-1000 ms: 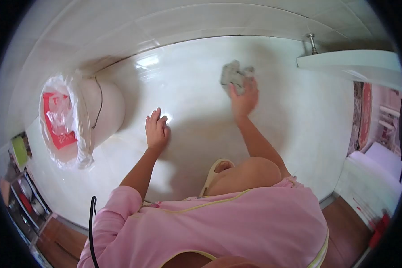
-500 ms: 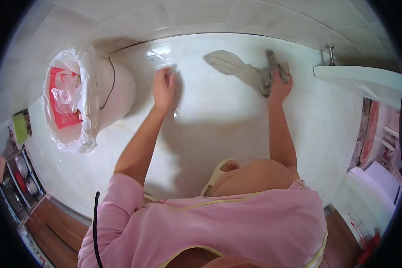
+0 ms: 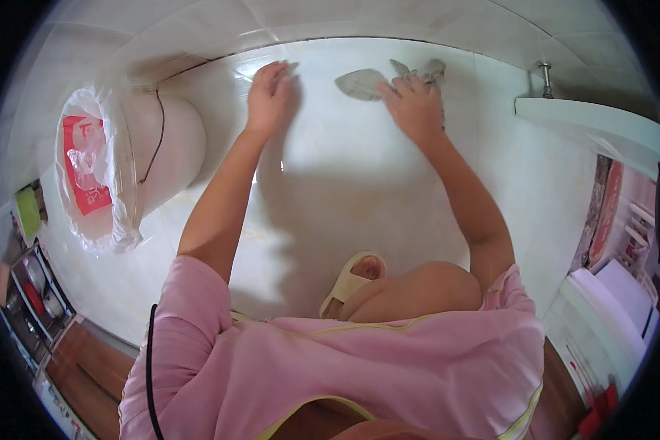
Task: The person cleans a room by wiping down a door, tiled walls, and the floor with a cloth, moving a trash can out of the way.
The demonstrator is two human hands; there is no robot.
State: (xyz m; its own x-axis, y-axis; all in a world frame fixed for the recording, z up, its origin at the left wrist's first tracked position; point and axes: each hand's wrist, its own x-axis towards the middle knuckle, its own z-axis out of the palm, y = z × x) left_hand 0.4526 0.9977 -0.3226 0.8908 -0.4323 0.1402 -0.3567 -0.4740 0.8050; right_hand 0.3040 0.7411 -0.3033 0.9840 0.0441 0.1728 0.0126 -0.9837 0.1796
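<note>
A damp-looking grey cloth (image 3: 361, 84) lies bunched on the pale glossy floor tiles, near the wall. My right hand (image 3: 414, 106) is on top of it, fingers over the folds and pressing it to the floor; part of the cloth is hidden beneath the hand. Off to the left, my left hand (image 3: 270, 95) is close to the floor with its fingers loosely bent and apart, holding nothing. Whether its fingertips touch the tiles I cannot tell.
A white bucket (image 3: 172, 136) with a plastic liner and red packaging inside stands at the left. A pale raised panel (image 3: 594, 121) on a metal leg juts out at the right. Behind the hands runs the tiled wall (image 3: 330, 20). A cream slipper (image 3: 345, 282) is on my foot below.
My right hand has moved left and toward the wall, dragging the cloth into a tighter bunch. My left hand has shifted toward the wall and its fingers have loosened.
</note>
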